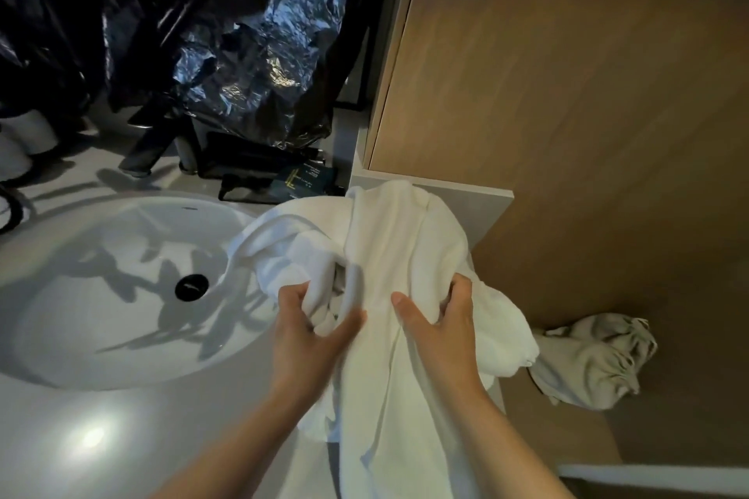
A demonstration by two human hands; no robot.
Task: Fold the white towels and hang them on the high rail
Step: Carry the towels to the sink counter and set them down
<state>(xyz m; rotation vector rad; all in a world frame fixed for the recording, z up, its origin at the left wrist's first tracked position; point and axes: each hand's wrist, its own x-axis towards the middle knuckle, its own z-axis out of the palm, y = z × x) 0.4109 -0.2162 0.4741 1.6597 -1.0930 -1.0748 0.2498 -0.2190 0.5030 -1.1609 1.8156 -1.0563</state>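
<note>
Both hands (373,328) gripping white towels (389,239)

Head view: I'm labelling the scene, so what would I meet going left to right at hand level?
sink drain → left hand → right hand → beige cloth bundle. The white towels, gripped by both hands, overlap them and are left out.
</note>
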